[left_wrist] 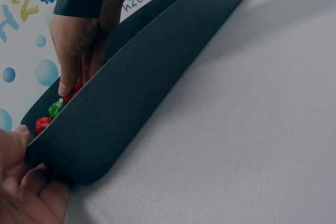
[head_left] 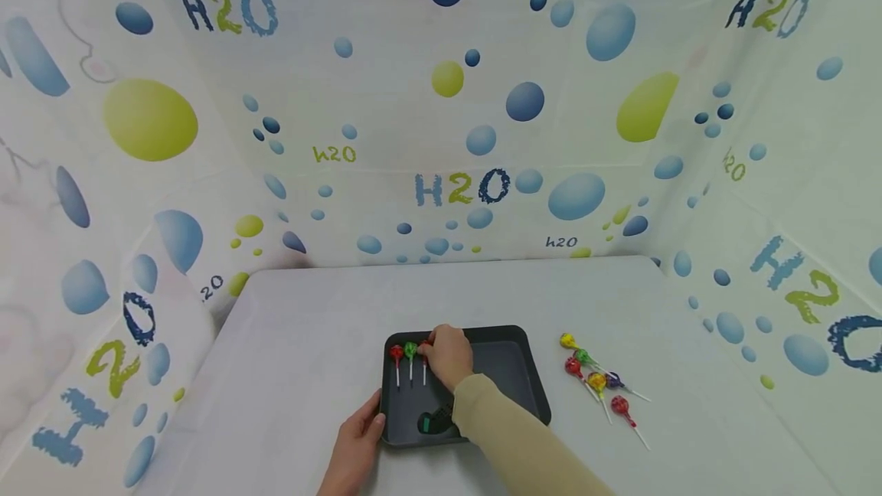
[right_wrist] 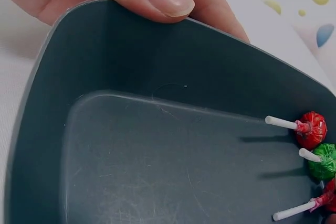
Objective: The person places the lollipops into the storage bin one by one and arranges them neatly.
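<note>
Red-wrapped, one lollipop (right_wrist: pixel 317 202) is pinched by the right hand (head_left: pixel 451 358) near the tray's (head_left: pixel 503 366) far edge (a green one (head_left: pixel 410 350) is laid alongside). The left edge is gripped by the left hand (head_left: pixel 357 435).

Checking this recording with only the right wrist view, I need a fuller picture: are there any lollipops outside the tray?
Observer: Yes, six lollipops lie on the white table, to the right of the tray.
Operator: My view barely shows the right hand. What is it doing?
Observer: The right hand pinches the red lollipop third from the tray's left side.
Operator: And what covers that arm?
Observer: A long beige sleeve.
</note>
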The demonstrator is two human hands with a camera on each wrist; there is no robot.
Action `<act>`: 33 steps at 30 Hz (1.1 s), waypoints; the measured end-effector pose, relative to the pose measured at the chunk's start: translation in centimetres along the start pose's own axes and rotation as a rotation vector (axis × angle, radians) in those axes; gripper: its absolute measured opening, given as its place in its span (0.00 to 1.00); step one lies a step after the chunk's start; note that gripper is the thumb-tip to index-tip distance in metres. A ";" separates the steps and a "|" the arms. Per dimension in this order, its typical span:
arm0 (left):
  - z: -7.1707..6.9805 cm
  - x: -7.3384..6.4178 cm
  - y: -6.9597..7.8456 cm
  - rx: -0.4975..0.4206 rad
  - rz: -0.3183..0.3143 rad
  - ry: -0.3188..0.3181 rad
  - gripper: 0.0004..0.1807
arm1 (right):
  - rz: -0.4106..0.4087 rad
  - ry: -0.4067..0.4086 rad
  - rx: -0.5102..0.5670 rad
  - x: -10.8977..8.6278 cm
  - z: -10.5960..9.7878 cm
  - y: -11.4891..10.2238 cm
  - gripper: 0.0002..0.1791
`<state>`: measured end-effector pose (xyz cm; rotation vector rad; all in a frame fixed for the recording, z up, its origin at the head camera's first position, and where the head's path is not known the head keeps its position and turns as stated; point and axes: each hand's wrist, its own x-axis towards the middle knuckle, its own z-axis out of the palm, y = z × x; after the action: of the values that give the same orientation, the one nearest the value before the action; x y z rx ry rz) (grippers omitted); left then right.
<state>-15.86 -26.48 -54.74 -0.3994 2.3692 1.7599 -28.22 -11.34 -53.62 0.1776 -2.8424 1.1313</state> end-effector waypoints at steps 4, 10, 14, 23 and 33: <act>-0.1 0.0 0.1 -0.003 -0.008 -0.006 0.28 | -0.001 -0.009 0.013 0.0 0.0 -0.1 0.07; 0.0 0.0 0.1 -0.013 -0.002 -0.006 0.28 | -0.004 -0.013 0.026 -0.1 -0.2 0.0 0.08; 0.0 0.0 0.0 -0.007 0.005 0.001 0.28 | -0.013 -0.009 0.020 -0.1 -0.4 0.3 0.09; 0.2 0.2 0.2 -0.004 0.002 0.007 0.28 | -0.116 -0.016 -0.001 0.0 -3.8 1.9 0.11; 0.1 0.3 0.1 0.024 -0.009 0.011 0.28 | -0.082 0.085 -0.014 1.9 -14.3 8.0 0.16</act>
<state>-16.12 -26.39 -54.79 -0.4168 2.3901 1.7285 -30.82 4.07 -48.47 0.2372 -2.7409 1.0758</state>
